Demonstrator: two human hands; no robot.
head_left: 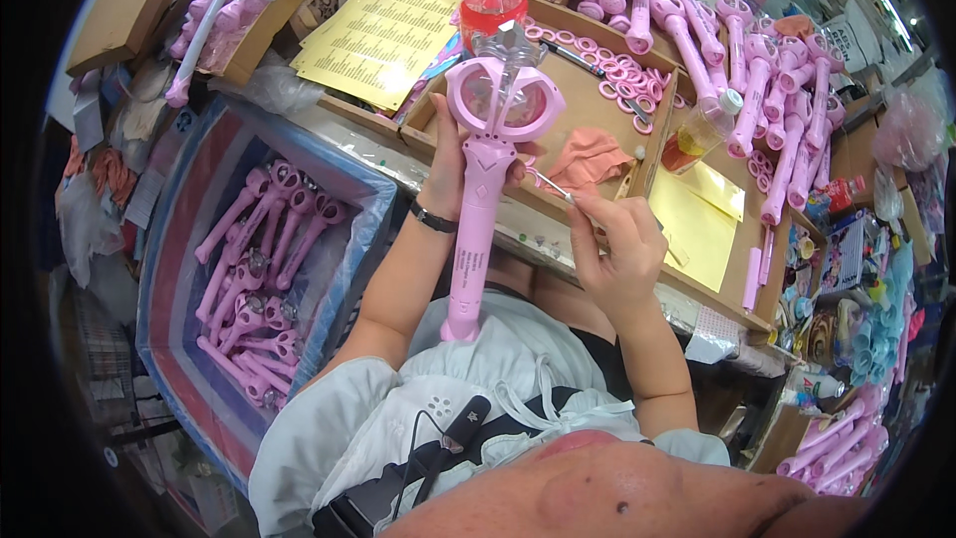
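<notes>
A pink toy wand stands nearly upright before my chest, its round openwork head with clear plastic at the top and its foot by my shirt. My left hand is wrapped around it just below the head. In my right hand, thumb and fingers pinch a thin pale stick, whose tip points toward the wand's neck. Whether the tip touches the wand I cannot tell. Beyond the stick, an orange cloth lies crumpled in a shallow cardboard tray.
At my left stands a striped, lined bin holding several pink wands. Across the table are yellow printed sheets, a red drink bottle, pink rings and piled wand parts. A bottle with a pale cap leans right.
</notes>
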